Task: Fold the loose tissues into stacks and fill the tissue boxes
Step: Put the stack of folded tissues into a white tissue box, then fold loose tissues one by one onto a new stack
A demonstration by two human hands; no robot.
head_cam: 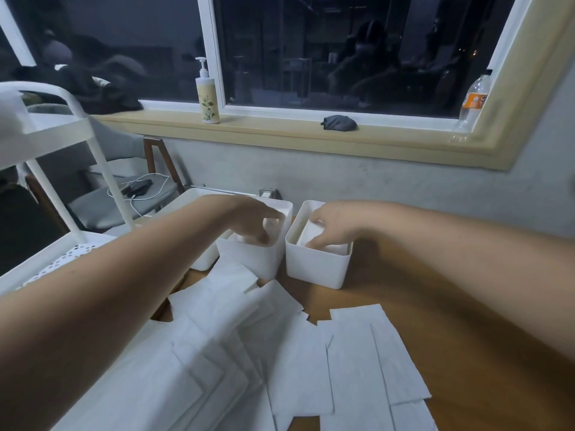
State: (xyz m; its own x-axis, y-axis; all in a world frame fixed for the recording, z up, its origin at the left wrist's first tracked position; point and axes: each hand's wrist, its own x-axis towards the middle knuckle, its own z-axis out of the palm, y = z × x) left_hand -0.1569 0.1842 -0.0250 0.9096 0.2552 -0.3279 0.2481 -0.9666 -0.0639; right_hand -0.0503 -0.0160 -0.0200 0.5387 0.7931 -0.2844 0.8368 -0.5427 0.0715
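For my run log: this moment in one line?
left hand in middle box | right hand on folded stack in right box | loose tissues on table

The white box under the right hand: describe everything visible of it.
The white box is an open-topped, squarish container with smooth plain walls and rounded corners, plastic by its look. It stands upright on the wooden table, close beside a similar box on its left. A stack of folded tissues sits inside. The right hand reaches in from above and touches the stack.
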